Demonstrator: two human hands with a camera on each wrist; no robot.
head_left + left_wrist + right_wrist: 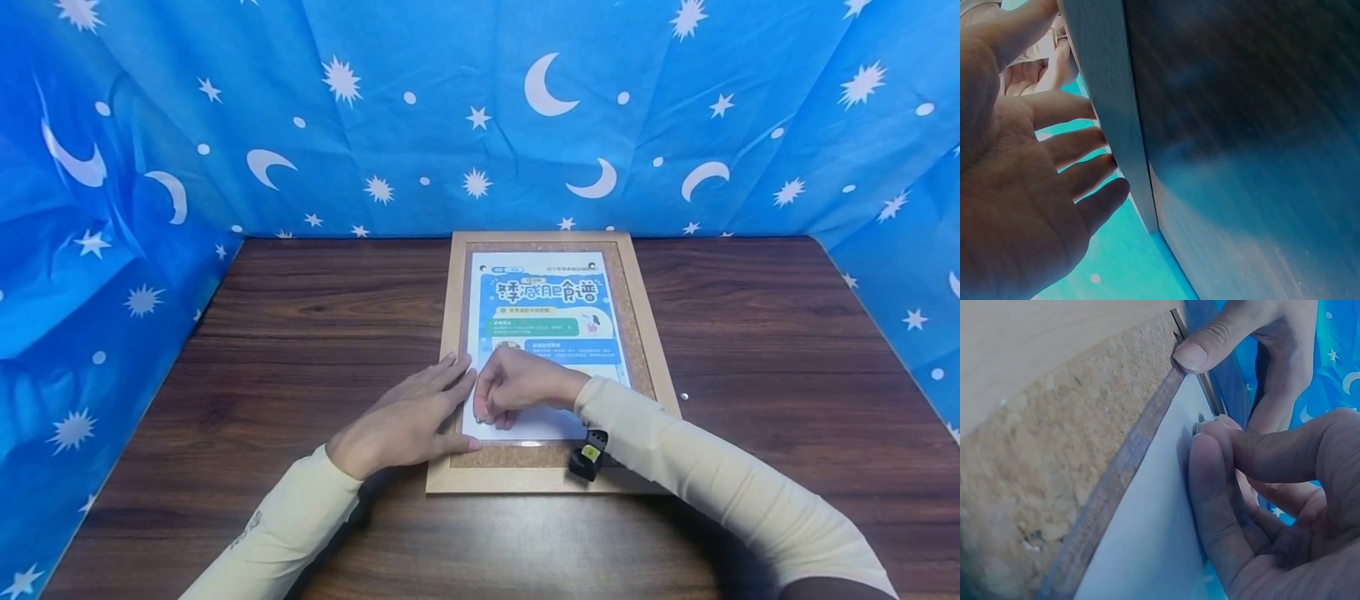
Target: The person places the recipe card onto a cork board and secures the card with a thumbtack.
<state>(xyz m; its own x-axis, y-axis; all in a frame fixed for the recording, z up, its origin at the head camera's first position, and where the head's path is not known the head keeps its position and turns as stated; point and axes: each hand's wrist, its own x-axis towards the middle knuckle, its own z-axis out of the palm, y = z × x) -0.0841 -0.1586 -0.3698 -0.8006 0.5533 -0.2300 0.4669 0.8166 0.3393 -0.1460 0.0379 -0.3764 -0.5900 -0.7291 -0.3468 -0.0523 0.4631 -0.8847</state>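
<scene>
A laminated poster (536,350) with blue and green print lies on a wood-framed cork board (517,456). My right hand (517,385) pinches a small silver push pin (1198,427) between thumb and forefinger, at the poster's lower left corner. The pin's tip is hidden, so how deep it sits cannot be seen. My left hand (408,417) lies along the board's left side with fingers extended. Its thumb (1194,357) presses the clear bottom edge of the sheet near that corner. In the left wrist view, the other fingers (1079,144) reach along the wooden frame (1107,94).
Two pins, a left one (483,268) and a right one (592,266), sit at the poster's top corners. Another shiny pin (684,396) lies on the dark wood table (337,308), right of the board. A blue star-and-moon curtain (480,150) surrounds the table's back and sides.
</scene>
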